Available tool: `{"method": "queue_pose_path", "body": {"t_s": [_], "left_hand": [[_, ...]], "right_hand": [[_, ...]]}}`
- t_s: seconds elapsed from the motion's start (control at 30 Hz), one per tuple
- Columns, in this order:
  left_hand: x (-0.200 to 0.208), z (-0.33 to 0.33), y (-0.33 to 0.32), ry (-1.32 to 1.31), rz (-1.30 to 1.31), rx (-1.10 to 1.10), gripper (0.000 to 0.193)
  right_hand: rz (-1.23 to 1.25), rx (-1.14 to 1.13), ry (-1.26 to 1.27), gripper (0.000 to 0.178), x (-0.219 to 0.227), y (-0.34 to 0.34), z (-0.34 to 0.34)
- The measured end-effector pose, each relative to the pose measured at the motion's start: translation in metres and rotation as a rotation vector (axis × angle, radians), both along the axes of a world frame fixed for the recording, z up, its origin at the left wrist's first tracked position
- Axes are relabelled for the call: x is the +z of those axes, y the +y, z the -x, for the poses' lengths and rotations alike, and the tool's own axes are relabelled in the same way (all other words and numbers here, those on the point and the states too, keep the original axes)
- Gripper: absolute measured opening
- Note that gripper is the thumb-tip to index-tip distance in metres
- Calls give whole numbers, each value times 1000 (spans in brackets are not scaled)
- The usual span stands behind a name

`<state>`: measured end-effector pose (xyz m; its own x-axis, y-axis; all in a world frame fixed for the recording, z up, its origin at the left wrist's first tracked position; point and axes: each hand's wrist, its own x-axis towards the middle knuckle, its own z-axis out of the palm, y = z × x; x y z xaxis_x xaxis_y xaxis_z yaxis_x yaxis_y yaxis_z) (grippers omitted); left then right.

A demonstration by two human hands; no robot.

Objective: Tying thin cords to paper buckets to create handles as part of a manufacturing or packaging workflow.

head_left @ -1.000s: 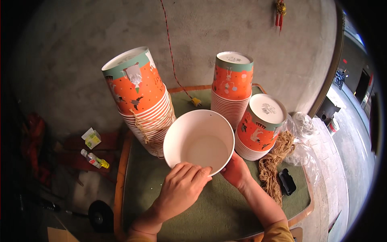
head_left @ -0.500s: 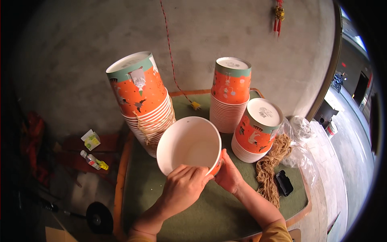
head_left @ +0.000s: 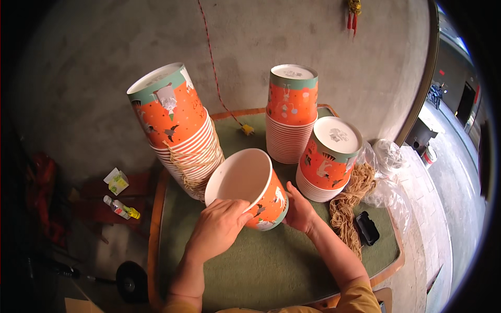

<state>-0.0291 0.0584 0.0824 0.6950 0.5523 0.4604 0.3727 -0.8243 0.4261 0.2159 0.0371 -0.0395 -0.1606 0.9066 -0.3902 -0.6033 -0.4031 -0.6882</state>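
A large paper bucket (head_left: 271,203), orange with a green band round its base and animal pictures, lies tilted over the table with its white mouth toward the upper left. My left hand (head_left: 218,225) grips its near rim, fingers over the edge and thumb on the outside. At the green base end, my right hand (head_left: 301,213) holds the bucket with its thumb raised; its other fingers are partly hidden. Just behind the mouth leans a tall stack of upturned paper buckets (head_left: 172,117), wound with tan string (head_left: 195,159).
Two more upturned bucket stacks (head_left: 292,104) (head_left: 326,164) stand behind and to the right on the green table (head_left: 245,279). Tan cord (head_left: 348,214), a black tray (head_left: 367,228) and clear plastic bags (head_left: 389,190) lie rightward. A red cord with yellow plug (head_left: 247,129) hangs down the wall.
The held bucket has swung so its printed side and base now show, its mouth turning more leftward. My left hand has moved left along with the rim; the right hand stays by the base.
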Motion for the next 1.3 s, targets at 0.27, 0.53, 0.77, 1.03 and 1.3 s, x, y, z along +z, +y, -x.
{"method": "queue_pose_path", "body": {"t_s": [0.27,0.53,0.77,1.03,1.3], "left_hand": [[-8,-1,7,-93,91,-16,23],[-8,-4,9,-124,129,-9,26],[-17,-12,6,-19,19,-80,30],[-20,-27,-4,89,-180,-122,29],[-35,-21,-1,249,-81,-196,28]], "right_hand": [[17,-61,-73,42,-4,0,9],[-107,-30,-447,54,-1,-2,1],[-290,106,-1470,44,17,-15,-12],[-348,119,-1649,22,85,-56,-45],[-125,128,-2018,15,65,-86,-81]]}}
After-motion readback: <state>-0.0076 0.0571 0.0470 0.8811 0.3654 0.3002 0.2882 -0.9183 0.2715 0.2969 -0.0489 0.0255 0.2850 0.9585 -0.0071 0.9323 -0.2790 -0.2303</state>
